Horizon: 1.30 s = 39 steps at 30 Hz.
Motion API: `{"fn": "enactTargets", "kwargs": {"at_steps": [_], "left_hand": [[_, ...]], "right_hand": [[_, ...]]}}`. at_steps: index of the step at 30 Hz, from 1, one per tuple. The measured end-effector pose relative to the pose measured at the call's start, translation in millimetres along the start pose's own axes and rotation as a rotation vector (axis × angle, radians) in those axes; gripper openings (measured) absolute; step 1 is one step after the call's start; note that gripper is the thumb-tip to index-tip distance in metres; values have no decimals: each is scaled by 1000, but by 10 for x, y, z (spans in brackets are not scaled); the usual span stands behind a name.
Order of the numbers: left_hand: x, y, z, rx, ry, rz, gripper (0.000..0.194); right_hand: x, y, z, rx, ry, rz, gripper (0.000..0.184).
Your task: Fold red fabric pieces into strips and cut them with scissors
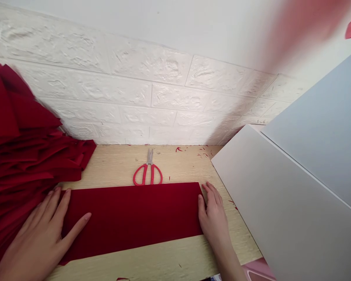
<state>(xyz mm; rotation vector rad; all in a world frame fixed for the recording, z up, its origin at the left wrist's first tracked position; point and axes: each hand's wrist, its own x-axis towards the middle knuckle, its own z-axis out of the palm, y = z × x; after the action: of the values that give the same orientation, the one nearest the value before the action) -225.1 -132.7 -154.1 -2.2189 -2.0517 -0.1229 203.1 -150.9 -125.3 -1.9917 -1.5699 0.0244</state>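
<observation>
A long dark red sheet (pixel 134 218) lies flat across the wooden table; I cannot tell whether it is paper or cloth. My left hand (pixel 41 234) rests palm down on its left end, fingers spread and thumb stretched out over the red surface. At the other end my right hand (pixel 213 210) touches the short right edge, its fingers loosely apart and curving along the border. Red-handled scissors (pixel 148 171) lie just beyond the sheet's far edge, blades pointing to the wall and handle ends meeting that edge.
To the left a tall heap of dark red pieces (pixel 26 156) reaches the sheet's end. White boxy panels (pixel 280 195) slant along the right. Behind the table (pixel 114 164) stands a white brick-patterned wall (pixel 134 89). Small red scraps (pixel 203 155) lie near it. Something pink (pixel 259 269) shows at lower right.
</observation>
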Motion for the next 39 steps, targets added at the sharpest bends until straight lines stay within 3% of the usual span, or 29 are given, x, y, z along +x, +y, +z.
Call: {"fn": "enactTargets", "kwargs": {"at_steps": [11,20,39], "left_hand": [[15,-1,37,-110,54,-13,93],[52,103,-98,-117,9,-42,105],[77,190,-214,-81,32,-49,105]], "right_hand": [[-14,75,54,-24,2,-45,40],[-17,51,11,-116,-62,-107,52],[-42,65,32,-192,-17,-158,53]]}}
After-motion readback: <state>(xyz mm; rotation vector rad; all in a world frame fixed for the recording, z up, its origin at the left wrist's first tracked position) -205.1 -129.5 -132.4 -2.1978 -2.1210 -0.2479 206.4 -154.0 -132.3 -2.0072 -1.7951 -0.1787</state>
